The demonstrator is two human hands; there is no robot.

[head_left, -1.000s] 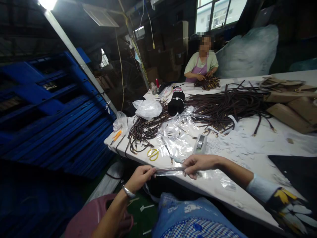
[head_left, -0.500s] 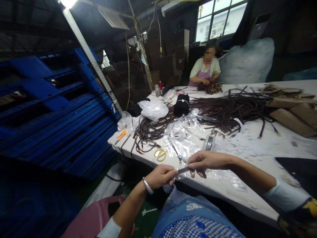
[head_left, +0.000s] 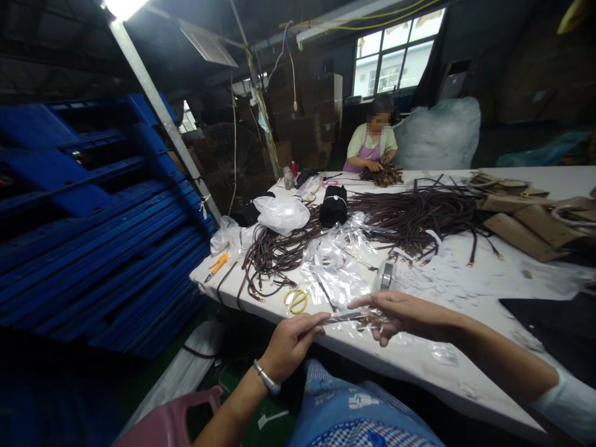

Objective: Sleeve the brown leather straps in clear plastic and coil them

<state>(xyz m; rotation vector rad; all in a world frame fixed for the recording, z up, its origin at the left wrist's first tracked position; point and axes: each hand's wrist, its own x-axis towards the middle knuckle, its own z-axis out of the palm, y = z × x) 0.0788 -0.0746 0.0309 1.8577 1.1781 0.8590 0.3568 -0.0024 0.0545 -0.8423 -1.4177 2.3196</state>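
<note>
Above the front edge of the table, my left hand (head_left: 294, 343) pinches a short dark brown strap (head_left: 343, 318) between thumb and fingers. The strap points to the right, with a blurred, shiny end. Around that end, my right hand (head_left: 400, 315) has its fingers spread apart; whether they touch it is hard to tell. Just beyond the hands lie yellow-handled scissors (head_left: 296, 301) and crumpled clear plastic (head_left: 333, 264). A grey tape dispenser (head_left: 386, 275) sits past my right hand.
Piles of dark straps (head_left: 419, 208) with metal clasps cover the white table (head_left: 470, 354). Tan bag pieces (head_left: 521, 233) lie at right, beside a black sheet (head_left: 549, 329). A co-worker (head_left: 371, 146) handles straps across the table. Blue pallets (head_left: 102, 248) and a pink stool (head_left: 172, 419) stand left.
My right hand has loosened from its pinch on the strap, and its fingers have spread. My left hand still grips the strap, slightly further left. The view has shifted a little.
</note>
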